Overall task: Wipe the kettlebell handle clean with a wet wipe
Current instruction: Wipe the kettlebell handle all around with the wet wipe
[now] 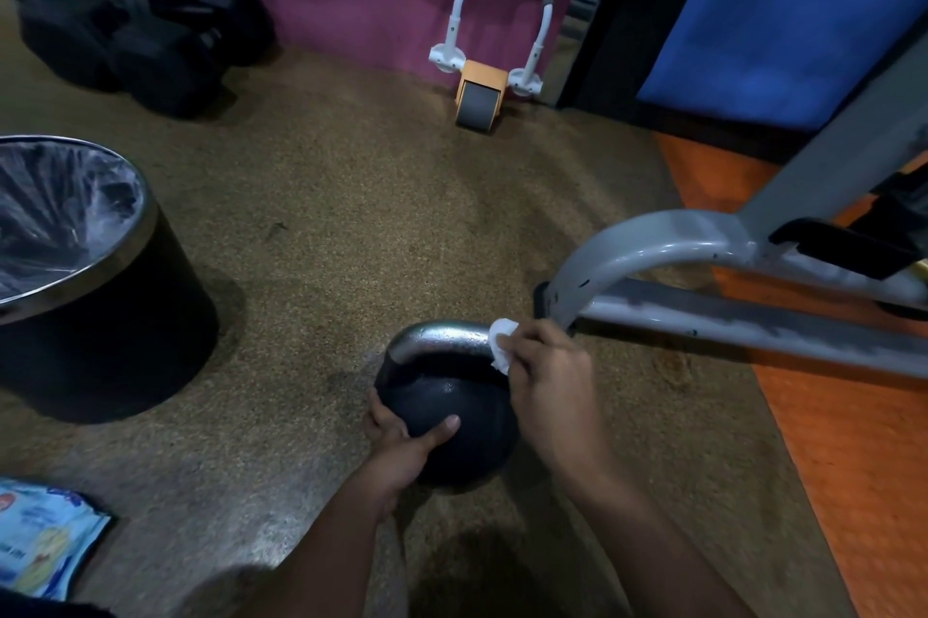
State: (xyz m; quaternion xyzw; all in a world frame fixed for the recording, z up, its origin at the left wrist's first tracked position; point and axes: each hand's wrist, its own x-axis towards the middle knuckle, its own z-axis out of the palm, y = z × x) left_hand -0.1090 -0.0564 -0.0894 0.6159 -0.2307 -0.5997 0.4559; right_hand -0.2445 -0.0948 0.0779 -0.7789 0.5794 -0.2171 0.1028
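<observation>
A black kettlebell [467, 411] stands on the speckled floor near the bottom centre. Its shiny metal handle [437, 341] arches over the top. My left hand [407, 436] grips the round body from the near left side, thumb laid across its front. My right hand [547, 376] is closed around the right end of the handle with a white wet wipe [502, 341] pressed between the fingers and the metal. Only a crumpled edge of the wipe shows beyond my fingers.
A black bin [125, 316] with a plastic liner stands to the left. A pack of wipes [40, 542] lies at the bottom left. A grey machine frame [703, 296] runs close on the right over an orange mat [853, 441]. An ab roller [479, 95] leans on the far wall.
</observation>
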